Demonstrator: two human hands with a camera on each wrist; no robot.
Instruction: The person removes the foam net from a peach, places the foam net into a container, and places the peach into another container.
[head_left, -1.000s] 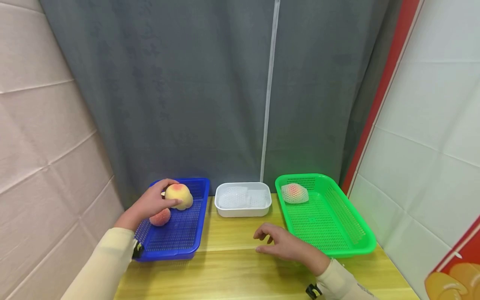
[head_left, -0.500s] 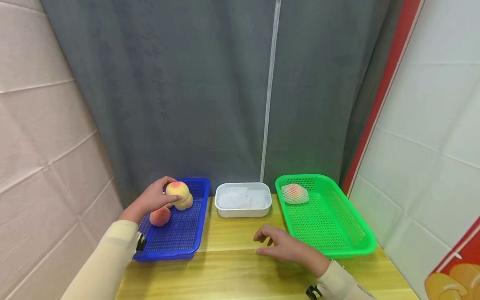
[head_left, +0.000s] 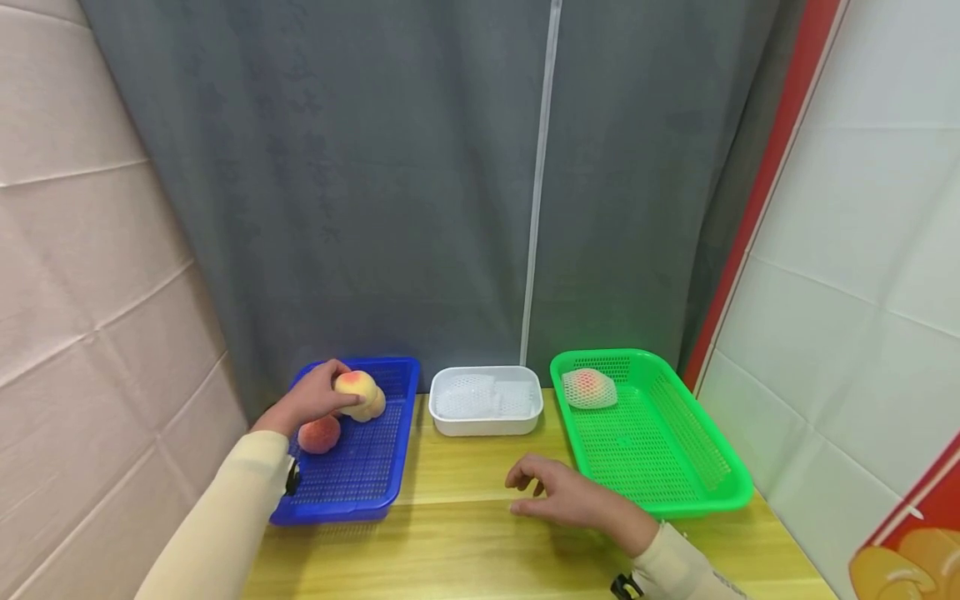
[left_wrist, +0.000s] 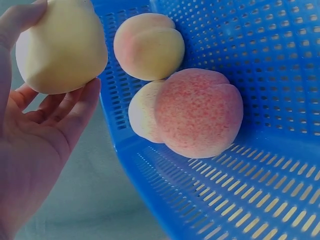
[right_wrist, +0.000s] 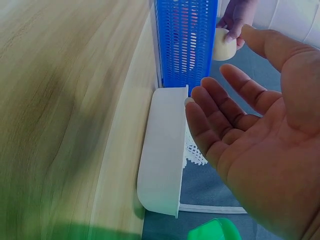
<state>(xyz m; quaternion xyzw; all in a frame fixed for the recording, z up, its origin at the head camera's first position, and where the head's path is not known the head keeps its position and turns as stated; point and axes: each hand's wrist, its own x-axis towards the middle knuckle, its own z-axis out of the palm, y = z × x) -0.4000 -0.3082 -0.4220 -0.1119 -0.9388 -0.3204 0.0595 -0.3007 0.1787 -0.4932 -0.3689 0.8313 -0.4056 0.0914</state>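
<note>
My left hand (head_left: 318, 393) grips a yellow peach (left_wrist: 62, 47) with a pink top, thumb on one side and fingers on the other. In the right wrist view the held peach (right_wrist: 224, 45) shows above the rim of the blue basket (head_left: 393, 467). Inside the basket are a red peach (left_wrist: 200, 112), a pink-and-yellow peach (left_wrist: 150, 47), and a pale peach (left_wrist: 144, 112) partly hidden behind the red one. My right hand (head_left: 566, 492) hovers over the table near the green basket, fingers loosely bent, nothing in it.
A white tray (head_left: 486, 427) with white foam netting (head_left: 465, 396) stands between the baskets. In the green basket (head_left: 720, 492) lies a peach in a foam net (head_left: 590, 388). A grey curtain (head_left: 375, 183) hangs behind the wooden table (head_left: 450, 542).
The left forearm has shifted to the right and forward, the peach staying in the hand's grip. More of the red peach shows beneath it. The right hand has hardly moved.
</note>
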